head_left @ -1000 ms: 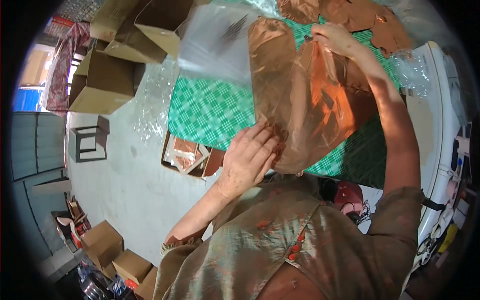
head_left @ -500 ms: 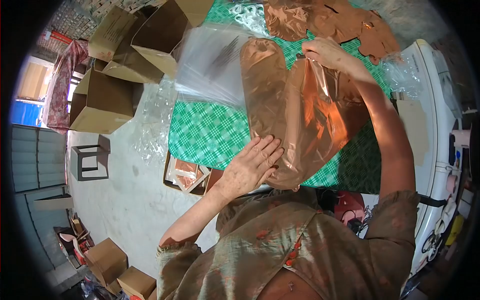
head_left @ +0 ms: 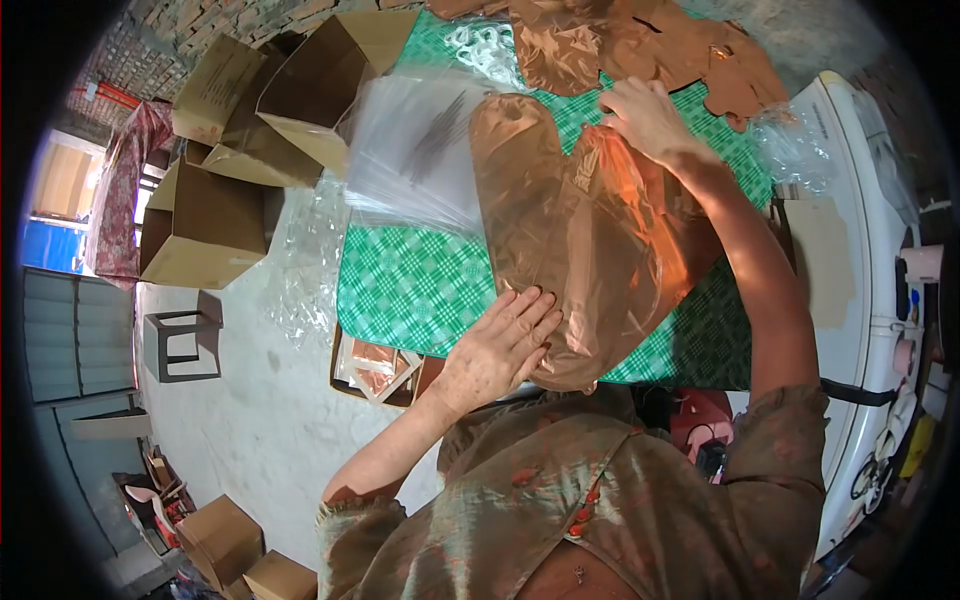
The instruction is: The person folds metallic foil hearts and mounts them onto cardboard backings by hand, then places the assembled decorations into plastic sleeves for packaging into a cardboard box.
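Note:
A flat, uninflated rose-gold foil balloon (head_left: 575, 260) lies over the near part of the table, its left lobe smooth and its right side creased and shining. My left hand (head_left: 510, 335) rests flat on the balloon's lower left edge, fingers stretched out. At the top of the right lobe, my right hand (head_left: 645, 120) has its fingers bent and closed at the foil's edge; the fingertips are partly hidden. To the left of the balloon is a fanned stack of clear plastic bags (head_left: 415, 150).
More rose-gold foil pieces (head_left: 650, 40) and white ribbon-like strips (head_left: 485, 55) lie at the far end of the green checked table (head_left: 410, 285). Open cardboard boxes (head_left: 215, 220) stand to the left. A box of foil packets (head_left: 375, 370) sits below the table edge, and a white appliance (head_left: 850, 300) at right.
The view has tilted slightly, so most things sit lower. The raised foil on the balloon's right lobe has sunk flatter under my right hand. My left hand stays flat on the foil.

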`<state>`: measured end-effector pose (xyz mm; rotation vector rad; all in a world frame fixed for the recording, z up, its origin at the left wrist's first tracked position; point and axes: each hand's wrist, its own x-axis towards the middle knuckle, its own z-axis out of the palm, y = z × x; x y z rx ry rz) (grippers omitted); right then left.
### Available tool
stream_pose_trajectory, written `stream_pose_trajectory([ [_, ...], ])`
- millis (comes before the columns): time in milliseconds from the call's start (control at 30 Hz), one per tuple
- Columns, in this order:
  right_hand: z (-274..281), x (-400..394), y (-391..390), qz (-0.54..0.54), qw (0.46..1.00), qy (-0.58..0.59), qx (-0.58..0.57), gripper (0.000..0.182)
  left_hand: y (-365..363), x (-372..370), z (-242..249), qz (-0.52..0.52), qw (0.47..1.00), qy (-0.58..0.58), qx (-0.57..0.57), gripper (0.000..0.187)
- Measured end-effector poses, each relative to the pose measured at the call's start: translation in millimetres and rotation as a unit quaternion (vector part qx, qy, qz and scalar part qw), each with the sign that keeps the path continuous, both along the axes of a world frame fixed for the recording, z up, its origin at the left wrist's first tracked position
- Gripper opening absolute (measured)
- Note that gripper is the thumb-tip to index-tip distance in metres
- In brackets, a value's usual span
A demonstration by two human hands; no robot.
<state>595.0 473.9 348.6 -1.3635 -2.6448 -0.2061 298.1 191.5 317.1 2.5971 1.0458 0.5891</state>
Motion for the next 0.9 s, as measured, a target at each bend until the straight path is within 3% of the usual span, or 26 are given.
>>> stream_pose_trajectory([
  [100, -9.4, 4.6, -37.6, 0.049, 0.990, 0.045, 0.123, 0.026, 0.1, -0.2, 1.7, -0.001, 1.000, 0.002, -0.003, 0.051],
  [233, -32.2, 5.4, -93.8, -0.001, 0.995, 0.002, 0.101, 0.052, 0.5, -0.2, 3.0, 0.001, 1.000, 0.000, -0.006, 0.051],
  [433, -59.8, 35.4, -88.0, -0.091, 0.993, 0.030, 0.072, 0.061, 0.8, 0.7, 5.7, 0.000, 1.000, -0.007, -0.012, 0.050],
  [567, -36.0, 80.6, -28.3, -0.137, 0.966, 0.019, 0.219, 0.049, 0.4, 2.2, 4.6, 0.008, 1.000, -0.010, -0.015, 0.049],
  [667, -19.3, 116.7, 28.3, -0.294, 0.943, -0.092, 0.123, 0.039, 0.4, 2.9, 8.4, 0.008, 1.000, -0.011, -0.019, 0.050],
  [767, -2.7, 133.1, 39.3, -0.324, 0.931, -0.162, 0.039, 0.035, 1.6, 2.1, 9.4, 0.008, 0.999, -0.032, -0.036, 0.056],
  [900, -8.6, 146.7, 51.2, -0.343, 0.913, -0.207, 0.078, 0.028, 2.9, 2.1, 12.1, 0.009, 0.996, -0.060, -0.059, 0.064],
])
